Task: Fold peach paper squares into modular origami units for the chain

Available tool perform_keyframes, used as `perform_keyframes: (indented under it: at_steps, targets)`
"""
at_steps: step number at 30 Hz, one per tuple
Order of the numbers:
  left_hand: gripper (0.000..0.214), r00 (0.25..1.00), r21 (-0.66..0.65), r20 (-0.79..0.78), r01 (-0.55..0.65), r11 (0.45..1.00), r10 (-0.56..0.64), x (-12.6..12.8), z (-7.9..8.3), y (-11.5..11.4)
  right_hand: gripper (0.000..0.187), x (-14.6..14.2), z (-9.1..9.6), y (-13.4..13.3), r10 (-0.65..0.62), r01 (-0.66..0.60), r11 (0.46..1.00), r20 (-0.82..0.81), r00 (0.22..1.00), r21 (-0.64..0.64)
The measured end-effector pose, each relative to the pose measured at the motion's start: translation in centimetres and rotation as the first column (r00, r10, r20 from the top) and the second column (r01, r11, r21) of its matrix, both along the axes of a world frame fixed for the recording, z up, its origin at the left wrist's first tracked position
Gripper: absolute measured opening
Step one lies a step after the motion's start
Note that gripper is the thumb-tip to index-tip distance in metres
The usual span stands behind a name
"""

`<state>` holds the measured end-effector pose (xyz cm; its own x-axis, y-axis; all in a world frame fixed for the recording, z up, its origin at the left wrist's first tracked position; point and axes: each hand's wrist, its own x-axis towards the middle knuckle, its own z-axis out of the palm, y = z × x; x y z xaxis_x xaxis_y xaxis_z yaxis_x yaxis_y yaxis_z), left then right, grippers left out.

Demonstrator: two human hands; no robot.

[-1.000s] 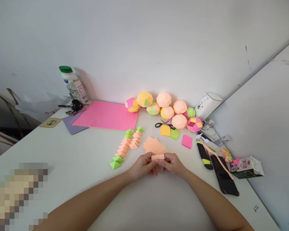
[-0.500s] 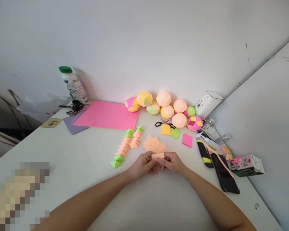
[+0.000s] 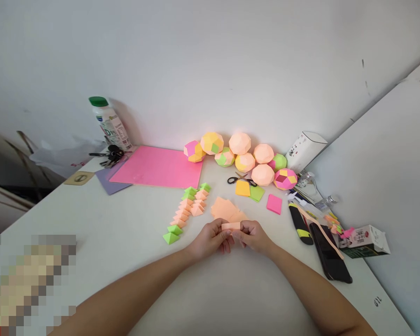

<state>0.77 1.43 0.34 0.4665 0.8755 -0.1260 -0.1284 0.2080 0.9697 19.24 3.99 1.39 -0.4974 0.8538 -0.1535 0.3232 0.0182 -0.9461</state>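
Peach paper (image 3: 231,226) in both hands (image 3: 209,239) (image 3: 256,237), tabletop (image 3: 129,228) side edges well apart.

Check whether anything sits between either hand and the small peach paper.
Nothing visible does: the left hand and right hand grip the small peach paper at opposite ends. The loose peach sheets lie beyond it.

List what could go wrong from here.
- The peach strip, pinched between left hand and right hand, might crease crookedly if either slips.
- The loose sheets lie just beyond the fingers, so a nudge could scatter them.
- The folded pieces stand near the left forearm; a sideways sweep could upset their rows.
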Motion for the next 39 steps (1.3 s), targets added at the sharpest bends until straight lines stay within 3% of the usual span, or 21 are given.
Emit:
perform_keyframes:
  at_steps: [8, 16, 22, 27, 39]
  targets:
    - [0.027, 0.997, 0.079, -0.075, -0.011, 0.997, 0.017, 0.1, -0.7, 0.0, 0.029, 0.2, 0.1, 0.1, 0.026, -0.026, 0.999, -0.003, 1.0, -0.041]
    - [0.017, 0.982, 0.19, -0.184, -0.006, 0.982, 0.042, 0.2, 0.3, -0.4, 0.018, -0.1, -0.2, -0.3, 0.045, -0.046, 0.999, 0.036, 0.998, 0.017]
    - [0.017, 0.983, 0.184, -0.171, -0.04, 0.982, 0.072, 0.5, 0.4, -0.6, 0.009, 0.3, -0.5, 0.1, 0.055, -0.057, 0.997, -0.04, 0.998, -0.06]
    - [0.021, 0.992, 0.138, -0.105, -0.053, 0.989, 0.068, 0.7, 0.5, -0.7, 0.009, 0.5, -0.5, 0.5, 0.091, -0.103, 0.989, -0.114, 0.989, -0.109]
    - [0.025, 0.987, 0.172, -0.103, -0.101, 0.98, 0.12, 0.5, 0.7, -0.4, 0.019, 1.0, -0.7, 1.1, 0.039, -0.055, 0.992, -0.139, 0.99, -0.116]
